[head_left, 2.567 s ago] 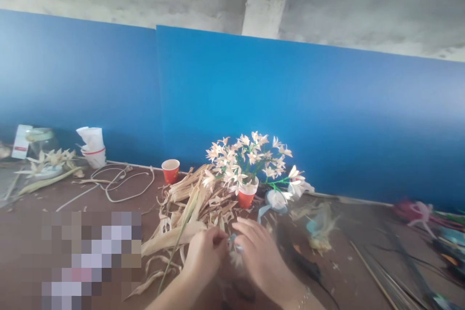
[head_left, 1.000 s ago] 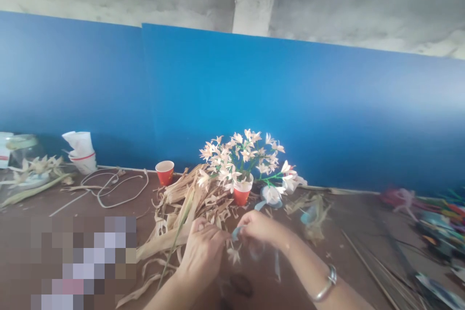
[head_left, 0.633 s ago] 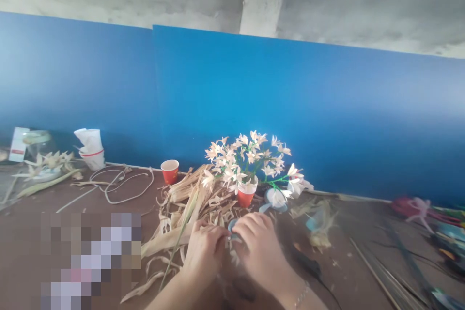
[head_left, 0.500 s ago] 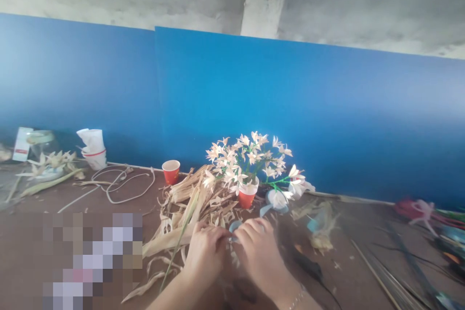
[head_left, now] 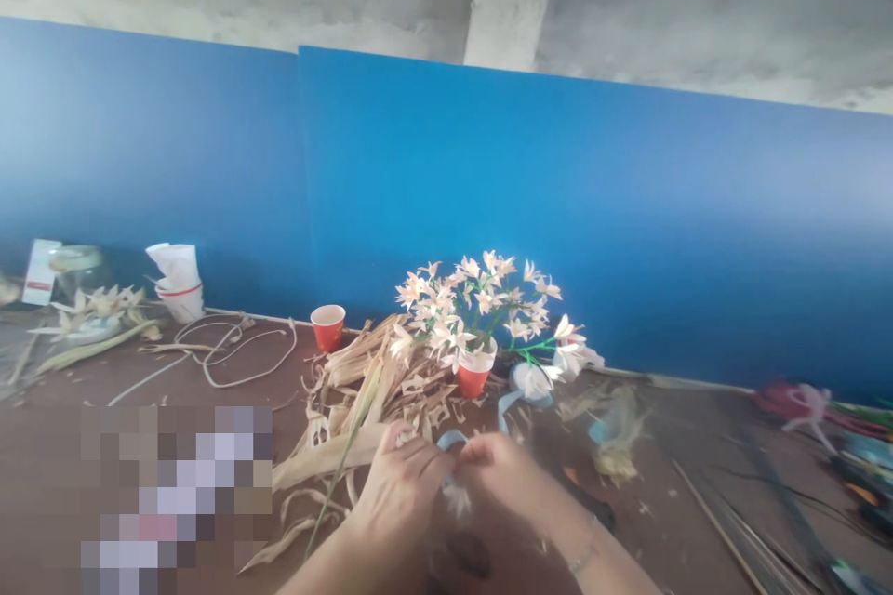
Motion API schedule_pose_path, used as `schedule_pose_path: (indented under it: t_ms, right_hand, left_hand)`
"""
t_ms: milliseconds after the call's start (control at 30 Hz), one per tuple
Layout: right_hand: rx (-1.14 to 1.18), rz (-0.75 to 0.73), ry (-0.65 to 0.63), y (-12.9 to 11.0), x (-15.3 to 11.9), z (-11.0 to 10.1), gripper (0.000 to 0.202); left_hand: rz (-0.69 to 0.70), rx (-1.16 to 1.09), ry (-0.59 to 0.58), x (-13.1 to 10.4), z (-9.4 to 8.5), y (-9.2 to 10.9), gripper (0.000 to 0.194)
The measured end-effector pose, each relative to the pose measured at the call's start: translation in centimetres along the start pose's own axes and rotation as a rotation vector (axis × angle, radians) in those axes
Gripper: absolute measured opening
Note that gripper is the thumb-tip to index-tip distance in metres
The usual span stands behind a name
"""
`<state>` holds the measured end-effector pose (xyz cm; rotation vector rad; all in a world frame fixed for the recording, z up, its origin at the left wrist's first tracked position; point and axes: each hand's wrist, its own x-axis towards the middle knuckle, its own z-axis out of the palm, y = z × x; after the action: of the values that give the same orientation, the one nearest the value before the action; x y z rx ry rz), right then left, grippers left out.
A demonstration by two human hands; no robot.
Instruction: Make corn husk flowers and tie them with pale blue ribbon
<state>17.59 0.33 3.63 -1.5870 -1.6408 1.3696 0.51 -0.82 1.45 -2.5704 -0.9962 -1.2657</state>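
Both hands pinch: left hand (head_left: 401,483) grips the flower (head_left: 457,495), right hand (head_left: 497,474) winds tape (head_left: 450,438); next, pull toward three o'clock.

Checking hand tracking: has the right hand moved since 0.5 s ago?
Yes. The right hand has slid down and toward the person, away from the orange cup of flowers, leaving a wider gap. It meets the left hand.

Behind the husk pile (head_left: 369,381) stands a cup (head_left: 327,327); the flower cup (head_left: 474,372) stands to its right.
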Motion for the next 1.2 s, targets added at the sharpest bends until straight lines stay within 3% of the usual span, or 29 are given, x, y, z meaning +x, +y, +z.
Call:
schedule_pose_path:
  t_ms: [100,233,367,433,467,600,733,933,1200]
  right_hand:
    - [0.189,0.076,-0.081,0.2,-0.1,-0.2,0.009]
    - [0.246,0.056,-0.052,0.0,-0.3,-0.2,0.003]
    - [0.290,0.062,0.084,0.0,0.2,0.1,0.008]
    - [0.363,0.068,0.139,0.1,0.2,0.5,0.013]
    - [0.415,0.056,0.149,0.1,0.2,0.7,0.014]
    - [0.595,0.000,0.150,0.0,-0.3,2.0,0.015]
    - [0.611,-0.010,0.184,0.3,-0.3,3.1,0.016]
    - [0.589,-0.095,0.236,1.5,0.3,4.3,0.023]
    - [0.582,-0.051,0.218,1.2,-0.1,4.7,0.023]
  left_hand:
    - [0.015,-0.006,0.007,0.1,-0.2,0.2,0.026]
    - [0.010,0.007,0.067,0.2,-0.4,0.4,0.026]
    - [-0.261,0.140,0.298,0.1,-0.5,-0.2,0.021]
    - [-0.411,0.043,0.386,-0.1,-0.4,-0.5,0.017]
    - [-0.470,-0.065,0.377,-0.2,-0.2,-0.6,0.012]
    - [-0.719,-0.544,0.118,-0.2,0.8,-0.6,0.020]
    - [-0.881,-0.787,0.068,0.0,1.6,-0.3,0.029]
    - [-0.940,-0.870,-0.044,0.0,1.9,-0.4,0.024]
    - [-0.888,-0.804,-0.021,0.1,1.3,-0.5,0.026]
